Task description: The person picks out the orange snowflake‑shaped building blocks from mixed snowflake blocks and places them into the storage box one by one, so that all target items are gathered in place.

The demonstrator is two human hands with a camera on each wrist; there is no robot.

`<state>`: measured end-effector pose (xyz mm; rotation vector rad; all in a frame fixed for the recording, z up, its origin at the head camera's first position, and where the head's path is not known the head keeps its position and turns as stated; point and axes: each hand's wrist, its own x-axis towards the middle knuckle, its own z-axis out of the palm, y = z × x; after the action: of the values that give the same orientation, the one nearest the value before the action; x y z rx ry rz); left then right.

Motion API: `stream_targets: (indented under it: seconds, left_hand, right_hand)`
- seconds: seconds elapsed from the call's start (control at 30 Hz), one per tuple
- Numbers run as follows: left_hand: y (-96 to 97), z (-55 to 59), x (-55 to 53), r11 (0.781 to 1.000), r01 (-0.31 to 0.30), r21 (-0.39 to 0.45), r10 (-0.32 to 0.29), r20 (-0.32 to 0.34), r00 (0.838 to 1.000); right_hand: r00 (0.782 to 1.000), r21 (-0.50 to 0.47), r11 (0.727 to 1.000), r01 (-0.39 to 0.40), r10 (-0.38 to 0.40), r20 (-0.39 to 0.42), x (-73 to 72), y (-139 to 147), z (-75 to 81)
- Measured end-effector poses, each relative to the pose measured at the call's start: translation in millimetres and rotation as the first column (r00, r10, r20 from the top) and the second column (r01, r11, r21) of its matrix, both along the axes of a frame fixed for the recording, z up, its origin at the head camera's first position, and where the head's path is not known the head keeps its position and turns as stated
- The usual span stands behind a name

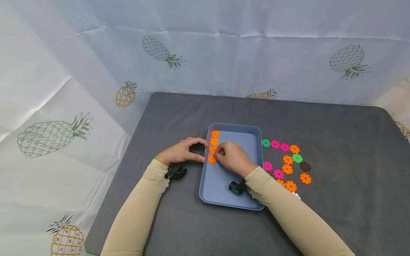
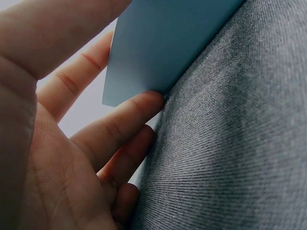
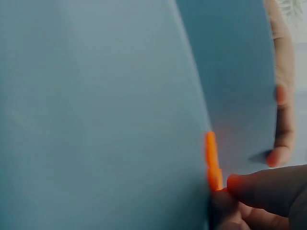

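Note:
A blue-grey tray [image 1: 230,193] lies on the table, with several orange slotted, flower-like discs [image 1: 214,142] in a row along its left side. My right hand [image 1: 235,158] reaches into the tray, and its thumb and fingertip pinch an orange disc [image 3: 214,177] near the lower end of that row; the fingers partly cover it. Outside the tray's left edge, my left hand [image 1: 184,151] has its thumb and index finger spread against the rim. In the left wrist view, the fingertips [image 2: 148,101] touch the tray's outer wall [image 2: 148,52] and the cloth.
Right of the tray, loose discs in pink [image 1: 284,147], green [image 1: 297,158], orange [image 1: 305,178], brown [image 1: 305,166] and white [image 1: 296,195] lie on the grey table cover [image 1: 346,160]. My right forearm partly hides some. A pineapple-print curtain [image 1: 208,64] hangs behind the table.

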<state>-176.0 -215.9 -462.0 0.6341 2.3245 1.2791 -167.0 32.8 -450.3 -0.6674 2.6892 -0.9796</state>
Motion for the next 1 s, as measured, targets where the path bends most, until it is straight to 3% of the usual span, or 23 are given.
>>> stream_targets:
  seconds: [0.4,0.63,1.0]
  left_hand:
    - [2.2,-0.4,-0.7,1.000,-0.002,-0.012,0.003,0.015,1.000]
    - [1.6,-0.9,-0.9,1.000,0.009,-0.009,-0.009,-0.001,1.000]
    - [1.4,0.7,1.3,1.000,0.002,-0.014,-0.002,-0.009,1.000]
  right_hand:
    - [0.997,0.066,0.997,-0.038,0.034,0.066,3.3,6,12.2]
    - [0.985,0.083,0.995,-0.056,0.042,0.168,10.0,12,25.5]
    - [0.975,0.075,0.995,-0.059,0.041,0.220,25.4,25,38.8]
